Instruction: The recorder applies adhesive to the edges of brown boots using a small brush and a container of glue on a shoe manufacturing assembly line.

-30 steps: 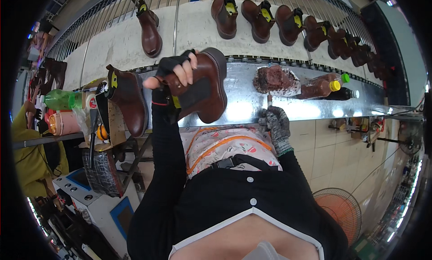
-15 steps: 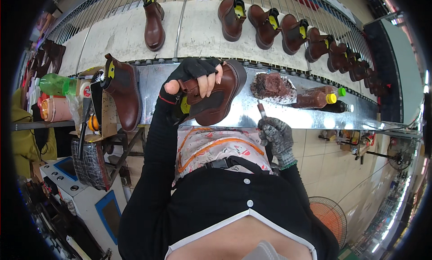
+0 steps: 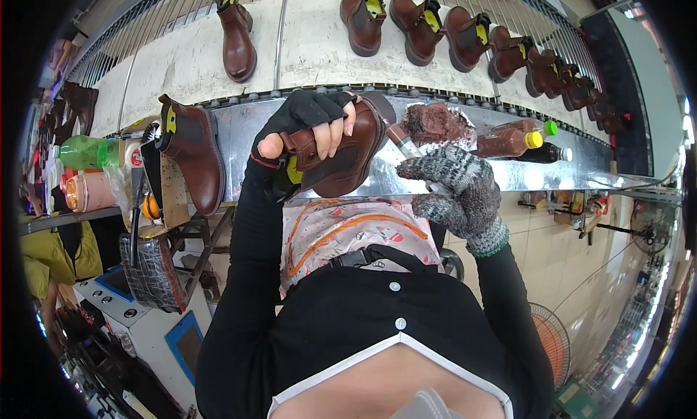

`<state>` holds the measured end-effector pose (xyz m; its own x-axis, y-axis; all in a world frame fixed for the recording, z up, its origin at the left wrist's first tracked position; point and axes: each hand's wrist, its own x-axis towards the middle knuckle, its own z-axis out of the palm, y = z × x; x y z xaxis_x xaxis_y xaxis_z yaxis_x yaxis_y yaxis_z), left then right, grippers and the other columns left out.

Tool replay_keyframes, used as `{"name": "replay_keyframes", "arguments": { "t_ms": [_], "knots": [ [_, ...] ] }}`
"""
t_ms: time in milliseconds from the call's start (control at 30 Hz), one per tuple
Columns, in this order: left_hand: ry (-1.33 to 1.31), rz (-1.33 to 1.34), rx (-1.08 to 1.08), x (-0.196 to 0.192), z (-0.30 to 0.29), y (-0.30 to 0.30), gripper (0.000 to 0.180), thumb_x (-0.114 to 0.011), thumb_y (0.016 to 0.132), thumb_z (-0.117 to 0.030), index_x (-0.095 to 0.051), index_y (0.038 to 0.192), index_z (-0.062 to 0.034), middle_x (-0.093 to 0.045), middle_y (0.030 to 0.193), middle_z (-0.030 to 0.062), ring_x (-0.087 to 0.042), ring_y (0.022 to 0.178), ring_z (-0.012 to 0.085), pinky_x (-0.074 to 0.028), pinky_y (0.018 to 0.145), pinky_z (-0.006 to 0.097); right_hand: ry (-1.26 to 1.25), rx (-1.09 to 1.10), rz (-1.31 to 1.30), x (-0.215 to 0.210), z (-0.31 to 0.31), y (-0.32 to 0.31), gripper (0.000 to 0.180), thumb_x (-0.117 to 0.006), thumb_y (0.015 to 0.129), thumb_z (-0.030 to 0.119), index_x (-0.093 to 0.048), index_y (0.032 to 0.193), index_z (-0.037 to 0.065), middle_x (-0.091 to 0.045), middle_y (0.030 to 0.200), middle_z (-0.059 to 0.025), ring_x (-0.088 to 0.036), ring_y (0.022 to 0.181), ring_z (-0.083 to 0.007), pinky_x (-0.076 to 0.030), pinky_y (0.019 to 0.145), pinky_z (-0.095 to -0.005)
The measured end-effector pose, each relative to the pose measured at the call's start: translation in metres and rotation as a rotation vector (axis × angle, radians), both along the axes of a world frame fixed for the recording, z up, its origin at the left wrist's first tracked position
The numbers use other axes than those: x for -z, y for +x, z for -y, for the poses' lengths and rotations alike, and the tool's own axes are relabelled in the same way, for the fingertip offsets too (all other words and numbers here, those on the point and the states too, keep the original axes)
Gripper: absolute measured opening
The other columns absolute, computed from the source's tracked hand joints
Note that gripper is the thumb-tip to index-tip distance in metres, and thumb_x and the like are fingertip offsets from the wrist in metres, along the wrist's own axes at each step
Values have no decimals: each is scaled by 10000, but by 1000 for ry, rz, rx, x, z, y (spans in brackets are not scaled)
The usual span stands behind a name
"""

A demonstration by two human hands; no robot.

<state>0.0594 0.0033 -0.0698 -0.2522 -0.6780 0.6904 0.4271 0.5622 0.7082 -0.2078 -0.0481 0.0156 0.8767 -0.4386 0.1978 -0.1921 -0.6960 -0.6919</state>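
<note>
My left hand (image 3: 314, 123), in a black glove with bare fingertips, is wrapped round a brown ankle boot (image 3: 350, 171) held tilted above the metal ledge. Its dark sole faces right, and yellow lining shows at the opening. A grey knitted glove covers my right hand (image 3: 465, 190), whose fingers close on a small brush (image 3: 401, 139) with a brown-stained end. That end is at the boot's edge near the sole; whether it touches cannot be made out. A brown-stained lump (image 3: 438, 123) on a white wrapping lies just beyond the brush.
Another brown boot (image 3: 194, 161) stands on the ledge to the left, beside a cardboard box (image 3: 173, 190). Bottles of brown liquid (image 3: 501, 143) lie at the right. Across the far conveyor belt (image 3: 308, 52) runs a row of brown boots (image 3: 425, 31). A floor fan (image 3: 552, 343) is at lower right.
My right hand has risen up and right, turning the brush so its stained end now points left at the boot's sole edge. The left hand keeps its hold on the boot.
</note>
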Motion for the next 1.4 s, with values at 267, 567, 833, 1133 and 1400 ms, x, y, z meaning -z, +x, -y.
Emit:
{"name": "replay_keyframes", "arguments": {
  "t_ms": [267, 567, 833, 1133, 1400],
  "knots": [
    [27, 25, 12, -2, 1, 1, 817, -415, 618, -863, -580, 550, -66, -585, 581, 49, -523, 559, 152, -383, 735, 311, 21, -35, -24, 4, 5, 2, 402, -715, 658, 362, -684, 962, 101, -670, 897, -69, -618, 740, -235, -481, 673, -334],
    [-39, 40, 38, 1, 4, 5, 813, -405, 633, -855, -584, 555, -66, -590, 586, 55, -531, 567, 155, -384, 729, 316, 137, -82, 56, 5, 15, 5, 168, -618, 744, 123, -669, 863, 17, -678, 861, -103, -635, 738, -218, -490, 684, -317],
    [31, -78, -48, 22, -2, 37, 841, -333, 672, -851, -589, 586, -55, -561, 560, 43, -494, 578, 142, -321, 769, 325, 103, -63, 240, 42, 4, 24, 124, -598, 793, 134, -702, 859, 123, -663, 821, -8, -584, 671, -169, -437, 599, -282],
    [-16, -290, -27, 69, -5, 88, 894, -201, 709, -854, -607, 743, -59, -566, 744, 46, -409, 884, 171, -210, 930, 328, 278, -116, 245, 114, 1, 52, 389, -428, 933, 284, -625, 777, -13, -660, 780, -116, -590, 634, -187, -456, 571, -296],
    [326, -534, -288, 94, -21, 112, 837, -234, 792, -766, -604, 743, -17, -562, 770, 82, -448, 978, 235, -257, 986, 352, 390, -63, 65, 147, -4, 54, 368, -476, 907, 323, -640, 784, 17, -643, 797, -92, -618, 705, -187, -484, 654, -285]
  ]
}}
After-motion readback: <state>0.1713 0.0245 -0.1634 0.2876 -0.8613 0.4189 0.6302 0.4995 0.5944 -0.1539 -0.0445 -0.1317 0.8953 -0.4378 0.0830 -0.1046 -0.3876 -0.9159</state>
